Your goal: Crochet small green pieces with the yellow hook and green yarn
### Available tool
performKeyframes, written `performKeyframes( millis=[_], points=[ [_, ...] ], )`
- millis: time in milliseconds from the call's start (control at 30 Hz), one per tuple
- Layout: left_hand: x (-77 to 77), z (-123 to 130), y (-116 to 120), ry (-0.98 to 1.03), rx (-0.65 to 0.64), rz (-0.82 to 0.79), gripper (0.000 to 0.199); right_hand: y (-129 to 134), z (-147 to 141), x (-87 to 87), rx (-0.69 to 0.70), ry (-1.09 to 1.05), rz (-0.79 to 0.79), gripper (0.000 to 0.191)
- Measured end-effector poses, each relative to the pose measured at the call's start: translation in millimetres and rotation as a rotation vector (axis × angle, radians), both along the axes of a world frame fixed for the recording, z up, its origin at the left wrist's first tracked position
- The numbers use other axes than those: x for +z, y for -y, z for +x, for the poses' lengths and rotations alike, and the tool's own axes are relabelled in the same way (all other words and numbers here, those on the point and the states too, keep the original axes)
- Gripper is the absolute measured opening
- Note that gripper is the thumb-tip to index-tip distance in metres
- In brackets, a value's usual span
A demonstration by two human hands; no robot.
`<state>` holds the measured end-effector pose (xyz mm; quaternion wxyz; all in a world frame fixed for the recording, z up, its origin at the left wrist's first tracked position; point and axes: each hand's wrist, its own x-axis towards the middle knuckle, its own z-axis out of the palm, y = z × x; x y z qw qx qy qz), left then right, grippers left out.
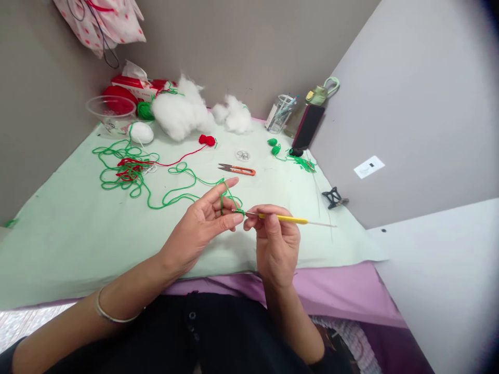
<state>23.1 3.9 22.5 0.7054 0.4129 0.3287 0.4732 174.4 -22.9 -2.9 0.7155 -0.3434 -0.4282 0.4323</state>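
Note:
In my right hand [277, 241] is a crochet hook [286, 219] with a yellow handle, its metal tip pointing left. That tip meets a small bit of green crochet work [240, 211] at the fingertips of my left hand [208, 221]. Thumb and fingers of the left hand pinch the work, while its index finger is stretched out with green yarn [230, 191] running over it. From there the strand trails left into a loose tangle of green yarn [113, 156] on the table. Just beyond my hands lie orange-handled thread snips [237, 170].
White stuffing [179, 111], a plastic tub [111, 114] and a tissue box [134, 85] stand at the back left. A small red crocheted piece [207, 140] lies mid-table. Small green pieces [275, 148], a pen cup [279, 114], a phone [309, 126] and a bottle [317, 94] are at back right.

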Motion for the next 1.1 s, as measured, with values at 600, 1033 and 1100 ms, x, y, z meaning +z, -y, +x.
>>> performKeyframes(
  millis=[600,1033,1100],
  points=[
    [4.0,-7.2,-5.0,0.154,-0.201,-0.23,0.061,-1.6,3.7,7.6,-0.019,-0.075,-0.047,0.016],
    [-2.9,1.0,-0.4,0.043,-0.063,0.023,0.055,0.9,8.2,2.1,-0.018,0.207,0.089,0.012],
    [-5.1,2.4,0.0,0.004,-0.025,0.064,0.057,2.3,5.6,1.3,-0.129,0.365,0.161,0.017]
  ],
)
